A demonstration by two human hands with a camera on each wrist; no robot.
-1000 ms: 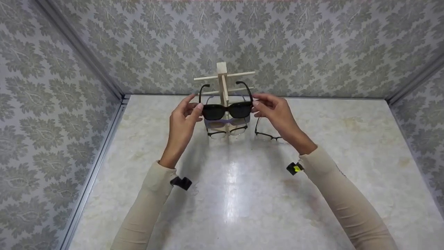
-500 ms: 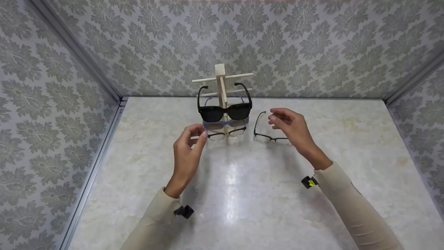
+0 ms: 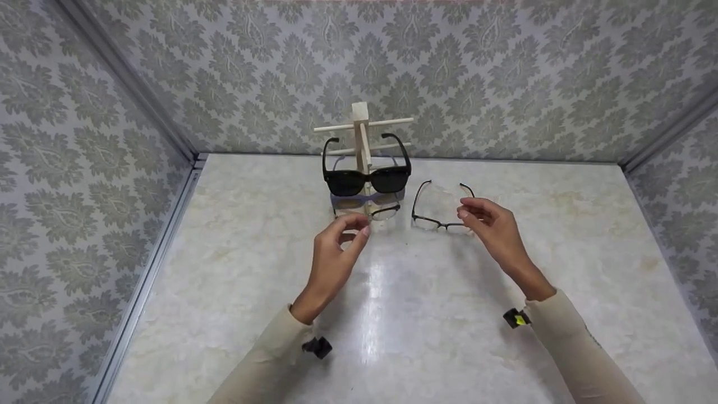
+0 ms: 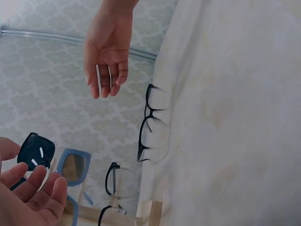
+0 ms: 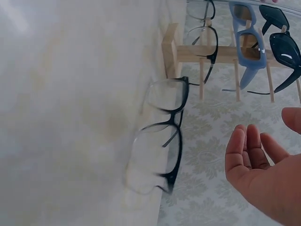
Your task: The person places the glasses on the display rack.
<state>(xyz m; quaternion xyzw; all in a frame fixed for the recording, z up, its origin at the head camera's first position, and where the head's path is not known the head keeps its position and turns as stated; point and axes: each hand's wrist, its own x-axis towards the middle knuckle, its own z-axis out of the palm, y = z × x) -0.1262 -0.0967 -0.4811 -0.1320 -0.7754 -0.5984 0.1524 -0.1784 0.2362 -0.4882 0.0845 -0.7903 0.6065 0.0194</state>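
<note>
Black sunglasses (image 3: 367,180) sit on the wooden display stand (image 3: 360,115), above blue-framed sunglasses (image 3: 342,203) and dark half-rimmed glasses (image 3: 387,213). My left hand (image 3: 336,252) hovers in front of the stand's lowest glasses with nothing between its loosely bent fingers. Another pair of dark-framed eyeglasses (image 3: 431,221) stands on the table to the right of the stand, temples unfolded toward the back. Over its right side my right hand (image 3: 493,230) hangs with relaxed fingers, hiding part of the right lens and temple. In the right wrist view a gap shows between that hand (image 5: 258,165) and the eyeglasses (image 5: 176,127).
The stand's upper pegs (image 3: 392,122) stick out to both sides near the patterned back wall (image 3: 477,73). A patterned side wall (image 3: 67,224) with a metal rail borders the pale marbled table (image 3: 224,280) on the left.
Both hands have let go of the black sunglasses, which stay on the stand. The left hand has come down and inward; the right hand has moved right and down to the loose eyeglasses.
</note>
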